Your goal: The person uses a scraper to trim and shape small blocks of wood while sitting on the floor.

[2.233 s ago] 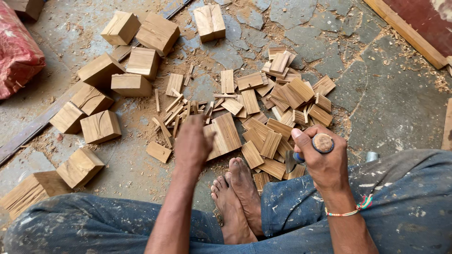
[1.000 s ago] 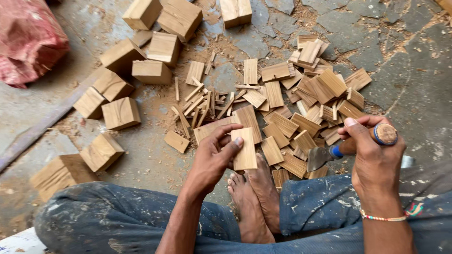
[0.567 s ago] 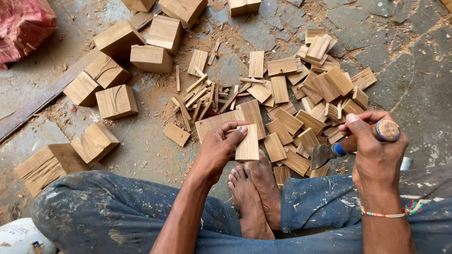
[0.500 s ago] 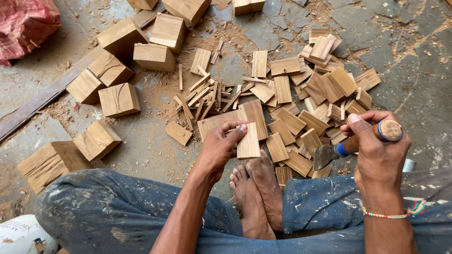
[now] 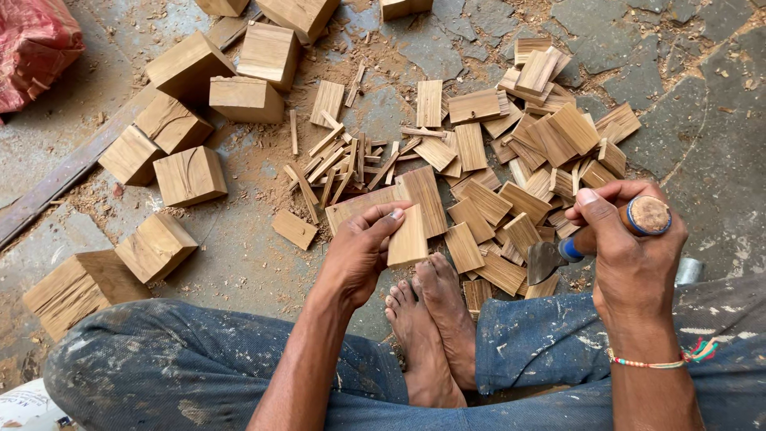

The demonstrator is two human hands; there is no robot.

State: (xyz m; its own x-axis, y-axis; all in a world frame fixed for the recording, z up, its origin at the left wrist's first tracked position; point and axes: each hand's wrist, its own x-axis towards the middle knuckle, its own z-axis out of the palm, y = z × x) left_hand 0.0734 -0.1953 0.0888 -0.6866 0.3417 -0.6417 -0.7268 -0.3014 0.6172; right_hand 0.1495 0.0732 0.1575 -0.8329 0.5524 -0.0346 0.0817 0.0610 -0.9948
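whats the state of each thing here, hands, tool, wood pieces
left hand: closed on a thin wood slab, holding it on edge by the feet
thin wood slab: upright, gripped
right hand: closed round a chisel handle
chisel: held off the floor, blade towards the slab, not touching it
flat wood pieces: loose heap on the floor
wood blocks: whole, scattered
splinters: strewn in a pile

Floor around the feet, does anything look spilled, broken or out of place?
Thin wooden slats and splinters lie strewn in a loose heap, with sawdust across the stone floor. The bare feet sit right beside the chisel in the right hand.
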